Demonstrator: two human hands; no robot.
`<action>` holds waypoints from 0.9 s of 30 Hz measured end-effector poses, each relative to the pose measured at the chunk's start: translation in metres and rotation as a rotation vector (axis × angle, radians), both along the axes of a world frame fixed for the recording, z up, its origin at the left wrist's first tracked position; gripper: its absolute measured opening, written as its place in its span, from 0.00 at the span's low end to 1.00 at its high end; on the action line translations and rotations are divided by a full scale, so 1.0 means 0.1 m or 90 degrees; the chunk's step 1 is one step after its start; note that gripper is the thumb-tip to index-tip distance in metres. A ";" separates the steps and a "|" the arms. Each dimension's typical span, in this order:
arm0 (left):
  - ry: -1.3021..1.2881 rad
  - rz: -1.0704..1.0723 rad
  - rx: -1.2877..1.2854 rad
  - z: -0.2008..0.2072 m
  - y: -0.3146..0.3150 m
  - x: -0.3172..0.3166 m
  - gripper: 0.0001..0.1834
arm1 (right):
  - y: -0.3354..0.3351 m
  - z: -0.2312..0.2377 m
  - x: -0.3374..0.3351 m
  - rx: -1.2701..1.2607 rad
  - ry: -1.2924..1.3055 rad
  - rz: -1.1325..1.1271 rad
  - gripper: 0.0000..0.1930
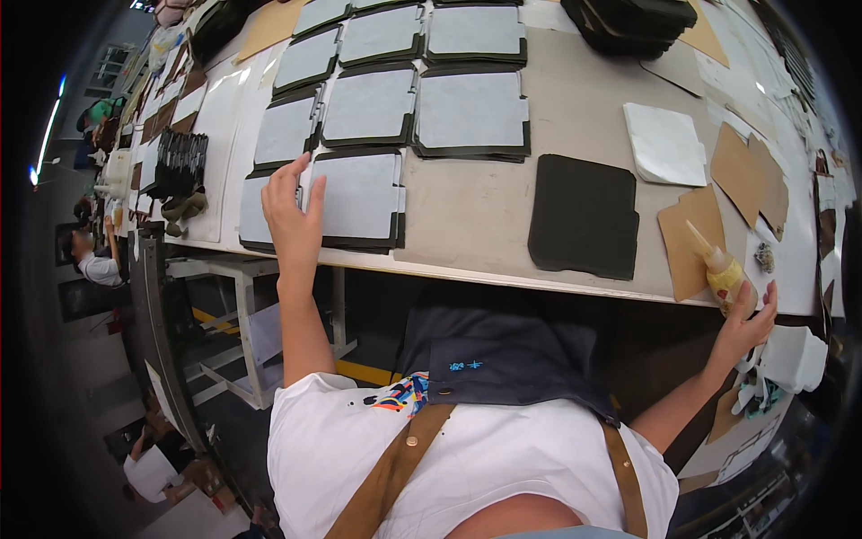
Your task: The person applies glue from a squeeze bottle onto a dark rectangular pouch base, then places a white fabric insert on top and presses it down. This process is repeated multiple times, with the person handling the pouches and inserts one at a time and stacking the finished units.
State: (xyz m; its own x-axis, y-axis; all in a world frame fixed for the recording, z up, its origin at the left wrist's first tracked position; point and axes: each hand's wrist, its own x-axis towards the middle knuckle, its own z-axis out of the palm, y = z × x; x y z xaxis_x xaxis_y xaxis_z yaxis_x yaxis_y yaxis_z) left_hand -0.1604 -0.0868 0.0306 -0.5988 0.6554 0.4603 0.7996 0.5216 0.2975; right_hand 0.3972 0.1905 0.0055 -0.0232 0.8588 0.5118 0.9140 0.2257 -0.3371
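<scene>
My left hand (294, 211) reaches over the near left stacks of flat pieces, thumb and fingers apart, holding nothing I can see. Pale grey-blue sheets with black edges top these stacks (359, 199), which stand in rows across the table. Off the right front edge, my right hand (750, 328) has its thumb and fingers spread beside a yellow squeeze bottle (725, 280). A finger or thumb overlaps the bottle's right side, and its long pale nozzle points up and left. Left of the bottle lies a black flat panel (584, 217) with a notched right edge.
Brown card pieces (687, 238) and a white stack of sheets (664, 144) lie on the right. A black pile (628, 22) sits at the back. Black pieces stand bundled (175, 163) at left. Other people work beyond the table's left end.
</scene>
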 end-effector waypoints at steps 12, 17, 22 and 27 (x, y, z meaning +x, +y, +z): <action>-0.127 -0.475 0.010 -0.09 1.11 1.39 0.14 | -0.08 -0.03 0.15 -0.246 0.607 0.117 0.30; -0.115 -0.420 0.022 -0.24 1.12 1.55 0.17 | -0.22 0.19 -0.32 -0.119 0.807 0.230 0.32; -0.110 -0.413 0.014 -0.30 1.12 1.58 0.20 | -0.29 0.36 -0.84 -0.130 0.734 0.318 0.40; -0.118 -0.423 0.007 -0.31 1.13 1.57 0.22 | -0.34 0.30 -1.19 -0.063 0.596 0.343 0.36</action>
